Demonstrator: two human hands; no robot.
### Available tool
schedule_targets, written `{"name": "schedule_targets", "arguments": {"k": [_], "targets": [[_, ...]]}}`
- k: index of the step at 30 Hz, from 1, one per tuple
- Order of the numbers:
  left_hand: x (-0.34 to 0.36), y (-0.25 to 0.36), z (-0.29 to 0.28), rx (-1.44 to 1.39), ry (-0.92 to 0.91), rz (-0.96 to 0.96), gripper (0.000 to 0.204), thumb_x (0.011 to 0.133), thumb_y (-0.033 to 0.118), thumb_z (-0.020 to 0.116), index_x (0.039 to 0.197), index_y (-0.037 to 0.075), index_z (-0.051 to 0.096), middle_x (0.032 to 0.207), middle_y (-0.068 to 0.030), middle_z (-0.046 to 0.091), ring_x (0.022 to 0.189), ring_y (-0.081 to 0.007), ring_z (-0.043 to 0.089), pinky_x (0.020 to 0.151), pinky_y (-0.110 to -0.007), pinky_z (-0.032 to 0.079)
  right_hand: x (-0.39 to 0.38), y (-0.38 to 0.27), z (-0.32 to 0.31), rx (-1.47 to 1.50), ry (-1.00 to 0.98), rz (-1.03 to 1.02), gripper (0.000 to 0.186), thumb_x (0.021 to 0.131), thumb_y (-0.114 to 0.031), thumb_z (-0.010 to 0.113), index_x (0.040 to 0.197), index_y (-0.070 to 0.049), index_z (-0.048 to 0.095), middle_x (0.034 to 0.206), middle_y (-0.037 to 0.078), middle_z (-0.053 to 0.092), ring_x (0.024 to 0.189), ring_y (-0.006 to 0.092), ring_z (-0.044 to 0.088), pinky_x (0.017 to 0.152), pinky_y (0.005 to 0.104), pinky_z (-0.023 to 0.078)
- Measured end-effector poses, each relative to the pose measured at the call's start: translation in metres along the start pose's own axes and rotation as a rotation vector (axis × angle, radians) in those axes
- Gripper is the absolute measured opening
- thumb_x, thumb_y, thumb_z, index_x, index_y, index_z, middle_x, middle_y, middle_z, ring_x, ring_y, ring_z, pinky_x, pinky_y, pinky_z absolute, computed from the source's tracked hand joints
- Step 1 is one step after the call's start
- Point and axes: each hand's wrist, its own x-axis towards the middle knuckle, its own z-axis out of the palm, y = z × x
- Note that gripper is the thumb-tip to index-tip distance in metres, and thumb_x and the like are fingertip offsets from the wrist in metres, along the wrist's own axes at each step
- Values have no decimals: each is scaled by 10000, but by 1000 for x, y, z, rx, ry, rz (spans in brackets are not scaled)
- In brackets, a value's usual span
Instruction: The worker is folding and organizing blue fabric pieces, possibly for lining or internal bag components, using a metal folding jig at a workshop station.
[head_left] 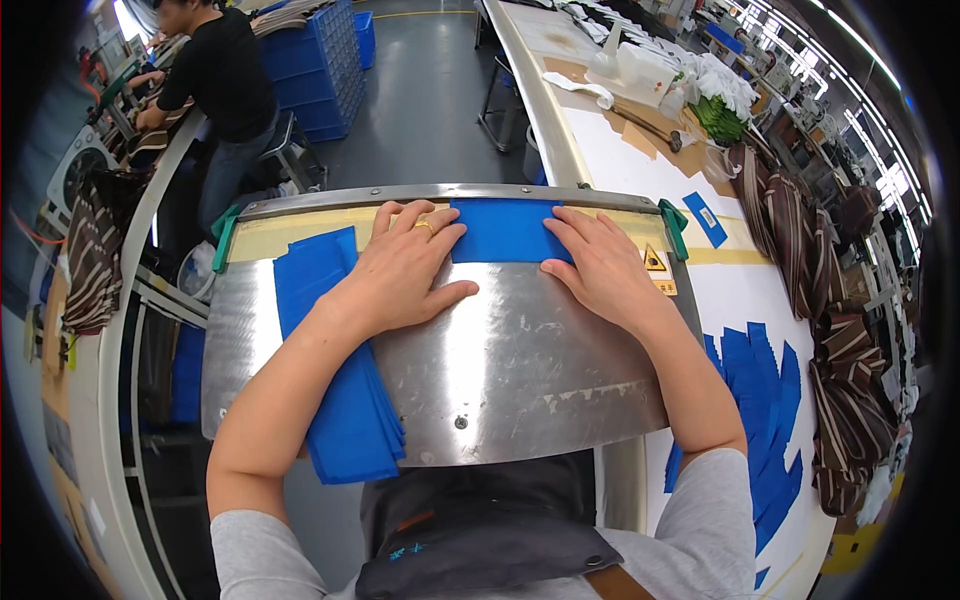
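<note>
A blue fabric piece [508, 232] lies flat at the far edge of a metal plate [520, 370], its top edge against the steel bar. My left hand [412, 258], with a ring on one finger, rests on its left end, fingers stretched and thumb apart. On the right end lie the fingertips of my right hand [597, 255], also spread flat. Under my left forearm, a fanned stack of blue fabric strips [350, 425] runs over the plate and past its near edge. Part of that stack is hidden by the arm.
A steel bar [380, 193] with green end clips [674, 228] borders the plate. On the right table lie more blue strips [760, 400], striped brown fabric [850, 400] and a hammer [645, 122]. Blue crates [310, 75] stand far left, near a seated person [225, 85].
</note>
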Motion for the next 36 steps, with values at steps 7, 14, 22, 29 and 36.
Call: {"name": "schedule_targets", "arguments": {"k": [7,14,22,29,36], "targets": [[3,1,-2,-29,7,14,642,882,467,695,1319,7,598,1372,-176,534,1355,-365,395,1159,-494,251,-1,1,-3,24,51,-8,515,949,-366,652,1318,-12,588,1399,158,523,1318,329,479,1121,443,377],[-1,-4,-7,-57,-6,5,607,837,388,747,1290,2,627,1364,-171,544,1338,-358,405,1141,-467,277,2,-7,0,40,45,-35,498,906,-330,697,1263,9,618,1341,158,543,1288,322,493,1069,423,428],[15,20,-58,-98,-482,12,481,766,336,800,1128,30,722,1189,-141,644,1239,-310,503,1117,-421,314,4,0,-10,302,-58,-324,313,868,-28,600,1165,-91,675,1381,86,591,1297,322,525,1125,436,387],[-38,78,-47,-381,-448,201,553,791,243,791,1257,-2,620,1359,-204,558,1297,-359,507,1092,-426,405,-58,-14,-31,242,-40,-189,270,861,-78,658,1130,-91,667,1341,109,611,1281,318,549,1085,412,428],[-81,127,-20,-196,-138,184,714,774,304,821,1319,-53,529,1310,-194,551,1246,-362,505,1057,-447,423,-141,-48,-13,453,23,-184,609,837,-343,765,1352,-79,573,1440,106,555,1390,318,468,1172,492,331]]}}
